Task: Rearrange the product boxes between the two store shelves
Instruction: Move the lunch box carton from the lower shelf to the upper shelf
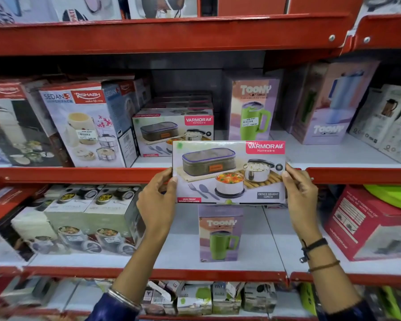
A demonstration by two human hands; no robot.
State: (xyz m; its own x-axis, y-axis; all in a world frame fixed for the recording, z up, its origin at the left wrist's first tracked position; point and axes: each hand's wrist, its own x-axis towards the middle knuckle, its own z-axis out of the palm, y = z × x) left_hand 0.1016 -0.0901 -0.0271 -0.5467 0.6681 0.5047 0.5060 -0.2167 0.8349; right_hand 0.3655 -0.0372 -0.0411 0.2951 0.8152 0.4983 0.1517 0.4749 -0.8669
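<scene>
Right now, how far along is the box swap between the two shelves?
Done, it seems: one Toony tumbler box stands alone on the lower shelf. In hand: a Varmora lunch box held by the left hand and right hand in front of the upper shelf's edge. Left: the Varmora stack and other Toony boxes remain above.

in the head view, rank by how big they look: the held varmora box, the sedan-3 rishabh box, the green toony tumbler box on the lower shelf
1. Held Varmora box, though it is nearest the camera, so this is unsure.
2. Sedan-3 Rishabh box.
3. Toony tumbler box on the lower shelf.
</scene>
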